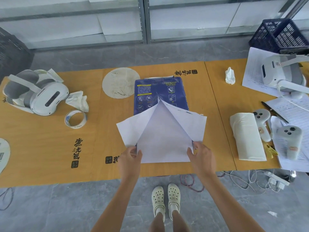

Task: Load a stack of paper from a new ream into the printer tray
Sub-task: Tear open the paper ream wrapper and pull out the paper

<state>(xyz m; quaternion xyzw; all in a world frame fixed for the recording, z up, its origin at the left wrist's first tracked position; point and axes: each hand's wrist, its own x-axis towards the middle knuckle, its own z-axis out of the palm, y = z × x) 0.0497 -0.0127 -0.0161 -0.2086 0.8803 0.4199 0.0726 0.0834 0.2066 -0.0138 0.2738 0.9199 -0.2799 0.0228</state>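
Note:
A ream of paper in a dark blue wrapper (153, 92) lies flat in the middle of the orange table (46, 144). The wrapper is split along its middle and both white-lined flaps are folded outward, baring the white paper stack (164, 141) underneath. My left hand (129, 159) pinches the near corner of the left flap (132, 129). My right hand (201, 156) pinches the near corner of the right flap (192, 124). No printer or tray is in view.
A white headset (38, 94), crumpled tissue (78, 100) and a tape roll (76, 119) lie at the left. A paper towel roll (246, 136), two controllers (289, 141), papers, a pen and another headset (282, 71) crowd the right. A blue crate (282, 35) stands far right. Cables (250, 180) trail on the floor.

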